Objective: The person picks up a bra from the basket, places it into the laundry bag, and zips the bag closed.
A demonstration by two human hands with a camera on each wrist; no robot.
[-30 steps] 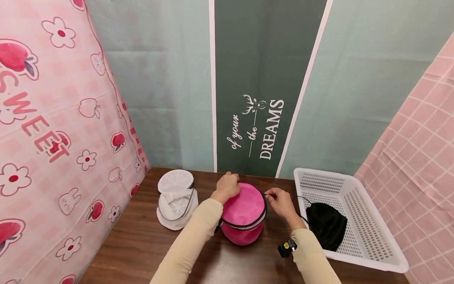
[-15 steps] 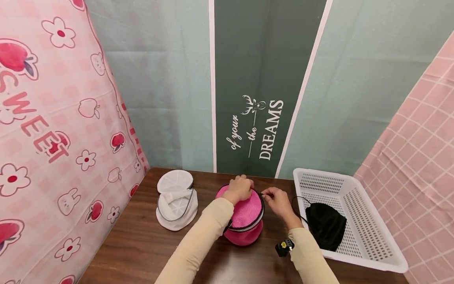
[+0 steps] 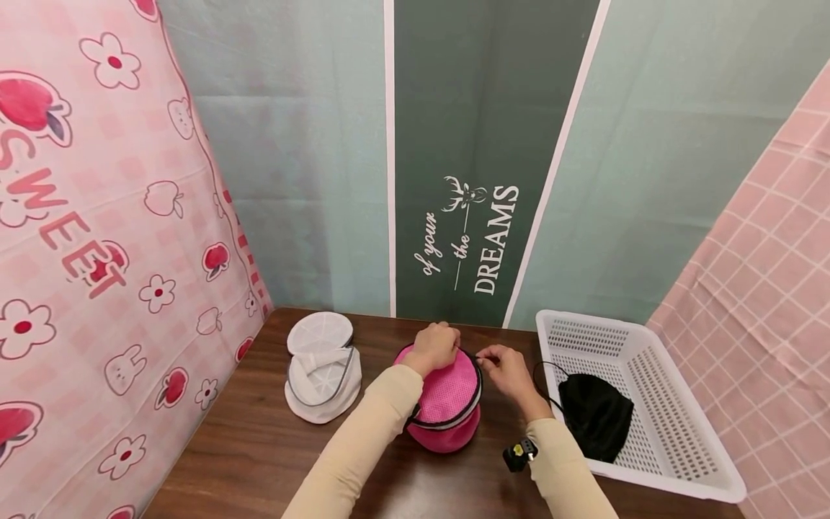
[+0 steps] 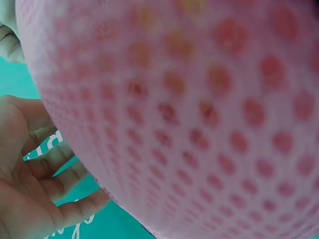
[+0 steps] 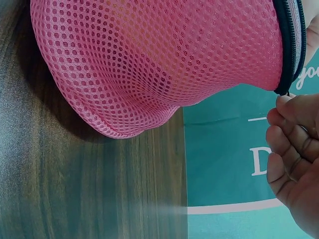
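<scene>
A round pink mesh wash bag (image 3: 447, 393) stands on the table, its lid lying over the top with a black-edged zipper (image 5: 289, 47) round the rim. My left hand (image 3: 436, 347) reaches across the lid and holds its far edge. The left wrist view shows that hand's fingers (image 4: 70, 174) bent down behind the mesh. Beside the rim on the right, my right hand (image 3: 508, 369) pinches the small zipper pull between thumb and forefinger. The pull itself is mostly hidden by the fingertips. Something yellowish shows faintly through the mesh in both wrist views.
To the left lies a white mesh wash bag (image 3: 322, 404) with its lid (image 3: 320, 333) folded back. At the right stands a white perforated plastic basket (image 3: 674, 440) holding a black cloth item (image 3: 595, 417) with a thin cord over the rim. Curtains hang behind and at both sides.
My left hand has moved rightward from the lid's left side to its far edge. The bag has shifted slightly left, and my right hand has followed it a little, still at the zipper.
</scene>
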